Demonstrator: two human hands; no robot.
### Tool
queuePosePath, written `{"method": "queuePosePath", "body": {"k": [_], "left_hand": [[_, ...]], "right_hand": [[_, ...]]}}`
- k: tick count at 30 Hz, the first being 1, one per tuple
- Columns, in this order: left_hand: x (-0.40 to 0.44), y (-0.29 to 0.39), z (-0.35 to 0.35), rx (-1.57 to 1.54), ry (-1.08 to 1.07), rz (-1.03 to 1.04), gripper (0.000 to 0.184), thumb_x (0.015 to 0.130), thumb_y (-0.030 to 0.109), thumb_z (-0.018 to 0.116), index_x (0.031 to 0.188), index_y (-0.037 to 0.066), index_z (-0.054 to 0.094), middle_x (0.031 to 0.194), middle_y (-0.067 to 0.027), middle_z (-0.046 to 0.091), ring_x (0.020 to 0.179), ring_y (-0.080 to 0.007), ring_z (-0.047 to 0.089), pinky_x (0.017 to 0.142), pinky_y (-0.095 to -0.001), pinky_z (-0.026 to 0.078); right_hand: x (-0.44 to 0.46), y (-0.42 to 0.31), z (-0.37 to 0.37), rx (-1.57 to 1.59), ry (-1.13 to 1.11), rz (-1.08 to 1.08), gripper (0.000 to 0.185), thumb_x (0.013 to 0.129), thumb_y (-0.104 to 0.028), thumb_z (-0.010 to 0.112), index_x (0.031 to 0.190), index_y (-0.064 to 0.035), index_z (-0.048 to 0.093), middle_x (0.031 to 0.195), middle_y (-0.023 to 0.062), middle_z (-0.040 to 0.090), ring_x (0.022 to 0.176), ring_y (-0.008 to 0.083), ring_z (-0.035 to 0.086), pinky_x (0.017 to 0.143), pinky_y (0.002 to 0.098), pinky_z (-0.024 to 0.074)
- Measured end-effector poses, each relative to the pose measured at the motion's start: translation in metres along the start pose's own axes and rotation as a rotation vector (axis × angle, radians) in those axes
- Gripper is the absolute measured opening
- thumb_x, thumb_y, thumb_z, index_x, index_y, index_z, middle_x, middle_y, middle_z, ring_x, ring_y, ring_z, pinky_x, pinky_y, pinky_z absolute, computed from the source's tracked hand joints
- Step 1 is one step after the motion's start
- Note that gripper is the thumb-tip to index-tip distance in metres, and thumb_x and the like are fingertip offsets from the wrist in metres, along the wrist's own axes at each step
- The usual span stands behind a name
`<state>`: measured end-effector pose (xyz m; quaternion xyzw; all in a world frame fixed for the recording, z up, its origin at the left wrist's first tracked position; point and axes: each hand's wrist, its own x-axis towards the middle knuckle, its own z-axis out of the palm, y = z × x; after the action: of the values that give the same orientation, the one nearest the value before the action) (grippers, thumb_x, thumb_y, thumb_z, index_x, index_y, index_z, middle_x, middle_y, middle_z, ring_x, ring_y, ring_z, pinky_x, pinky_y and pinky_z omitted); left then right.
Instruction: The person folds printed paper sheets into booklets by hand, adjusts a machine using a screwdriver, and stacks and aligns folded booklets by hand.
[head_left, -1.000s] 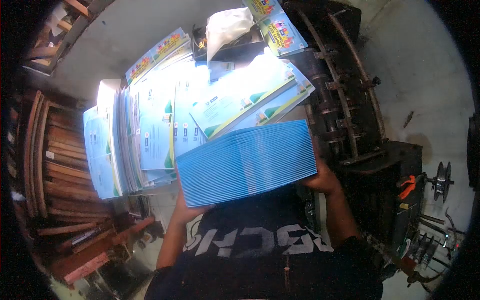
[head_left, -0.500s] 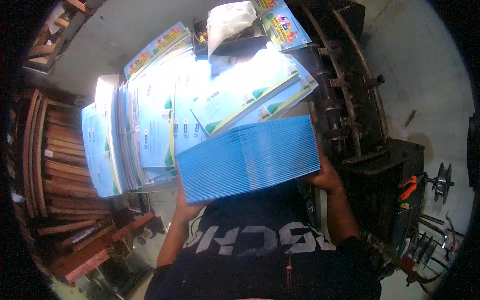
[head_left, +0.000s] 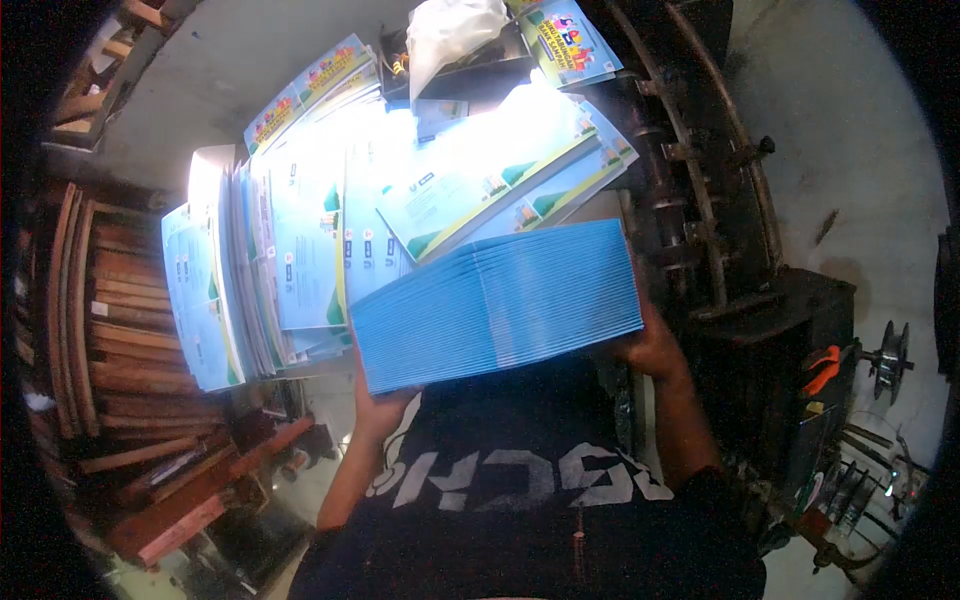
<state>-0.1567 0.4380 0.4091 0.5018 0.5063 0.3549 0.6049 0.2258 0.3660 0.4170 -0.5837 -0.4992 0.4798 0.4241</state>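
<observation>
A thick stack of blue booklets (head_left: 500,305) is held in front of my chest, its many folded edges facing me. My left hand (head_left: 378,402) is closed on the stack's left end, its fingers partly hidden beneath. At the other end my right hand (head_left: 648,345) grips the lower right side, with most fingers out of sight behind the stack. Just beyond lie loose printed sheets (head_left: 490,185) with light blue, green and yellow artwork. Farther left, more printed sheets (head_left: 195,300) stand in a leaning row.
A dark box (head_left: 480,65) with a white plastic bag (head_left: 450,35) stands at the back, beside yellow-blue printed covers (head_left: 570,45). Dark machinery with rails (head_left: 690,150) is on the right, near an orange-handled object (head_left: 821,370). Wooden slats (head_left: 140,310) fill the left side.
The stack, held in both hands, has tilted slightly, its face rising a little. The view has shifted slightly; my grip looks the same.
</observation>
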Motion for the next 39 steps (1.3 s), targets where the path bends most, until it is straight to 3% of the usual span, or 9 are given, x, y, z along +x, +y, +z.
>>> {"method": "queuePosePath", "body": {"k": [5,9,12,17,26,29,34,37,39], "left_hand": [[-0.008,-0.053,-0.032,0.41,-0.032,0.143,0.097,0.066,0.023,0.09,0.14,-0.001,0.032,0.115,-0.01,0.059,0.102,-0.0212,0.059,0.091,-0.0342,0.048],[0.006,-0.019,-0.002,0.281,-0.156,0.177,0.077,0.065,0.025,0.09,0.126,-0.001,0.051,0.108,-0.009,0.063,0.096,-0.0213,0.062,0.084,-0.0353,0.052],[0.002,-0.004,0.004,0.71,-0.157,0.081,0.058,0.068,0.023,0.088,0.115,0.003,0.062,0.106,-0.009,0.066,0.094,-0.0214,0.063,0.081,-0.0356,0.052],[-0.006,-0.02,0.002,0.4,-0.076,0.133,0.055,0.07,0.019,0.087,0.115,0.003,0.061,0.105,-0.0092,0.065,0.094,-0.0213,0.063,0.081,-0.0358,0.052],[0.009,-0.032,-0.012,0.216,-0.133,0.059,0.058,0.068,0.011,0.086,0.116,0.001,0.055,0.104,-0.0086,0.064,0.094,-0.0191,0.062,0.081,-0.0338,0.052],[0.014,-0.025,-0.004,0.127,-0.115,0.057,0.058,0.069,0.008,0.085,0.117,0.0,0.054,0.105,-0.0085,0.063,0.095,-0.0196,0.061,0.082,-0.0349,0.052],[0.016,-0.02,-0.031,0.145,-0.171,0.239,0.056,0.078,0.003,0.073,0.127,0.0,0.046,0.108,-0.0116,0.059,0.098,-0.0232,0.058,0.086,-0.0368,0.05],[-0.004,-0.002,-0.078,0.508,-0.123,0.128,0.055,0.08,0.012,0.074,0.129,0.001,0.05,0.123,-0.0144,0.058,0.109,-0.0272,0.056,0.096,-0.0408,0.045],[0.005,-0.005,-0.105,0.67,-0.205,0.063,0.056,0.081,0.015,0.074,0.13,0.002,0.051,0.129,-0.0149,0.056,0.113,-0.029,0.056,0.099,-0.0426,0.043]], "right_hand": [[-0.004,0.011,-0.008,-0.204,0.066,-0.146,0.095,0.076,-0.015,0.079,0.151,-0.0062,0.021,0.145,0.0174,0.041,0.13,0.0275,0.044,0.109,0.0411,0.0341],[0.017,0.003,-0.011,-0.236,0.095,-0.118,0.098,0.075,-0.013,0.079,0.152,-0.0087,0.018,0.148,0.0177,0.039,0.131,0.0282,0.042,0.109,0.0426,0.0342],[0.015,-0.003,-0.009,-0.211,0.06,-0.057,0.101,0.075,-0.015,0.079,0.153,-0.0107,0.015,0.149,0.0181,0.036,0.135,0.0294,0.039,0.11,0.0439,0.0334],[0.014,-0.006,-0.013,-0.227,0.022,-0.079,0.104,0.074,-0.021,0.081,0.153,-0.012,0.014,0.151,0.0191,0.034,0.138,0.0309,0.035,0.112,0.0449,0.0319],[0.024,0.002,-0.013,-0.281,0.125,-0.152,0.061,0.095,-0.014,0.055,0.148,-0.0063,0.027,0.15,0.0173,0.034,0.136,0.0299,0.038,0.111,0.0426,0.0308],[0.024,0.002,-0.003,-0.097,0.26,-0.022,0.066,0.09,-0.012,0.063,0.147,-0.0063,0.032,0.15,0.0161,0.036,0.136,0.0291,0.038,0.111,0.0418,0.0302],[-0.027,-0.014,0.04,-0.355,0.397,-0.049,0.088,0.073,-0.007,0.078,0.148,-0.0075,0.032,0.147,0.0152,0.041,0.135,0.0285,0.04,0.112,0.0421,0.0309],[-0.09,-0.039,0.111,-0.234,0.541,-0.33,0.093,0.07,-0.009,0.082,0.148,-0.0062,0.032,0.15,0.0158,0.037,0.137,0.0303,0.037,0.113,0.0433,0.0309],[-0.137,-0.038,0.178,-0.096,0.73,-0.078,0.095,0.071,-0.011,0.082,0.149,-0.0095,0.029,0.152,0.0139,0.034,0.141,0.0284,0.031,0.115,0.0423,0.0255]]}}
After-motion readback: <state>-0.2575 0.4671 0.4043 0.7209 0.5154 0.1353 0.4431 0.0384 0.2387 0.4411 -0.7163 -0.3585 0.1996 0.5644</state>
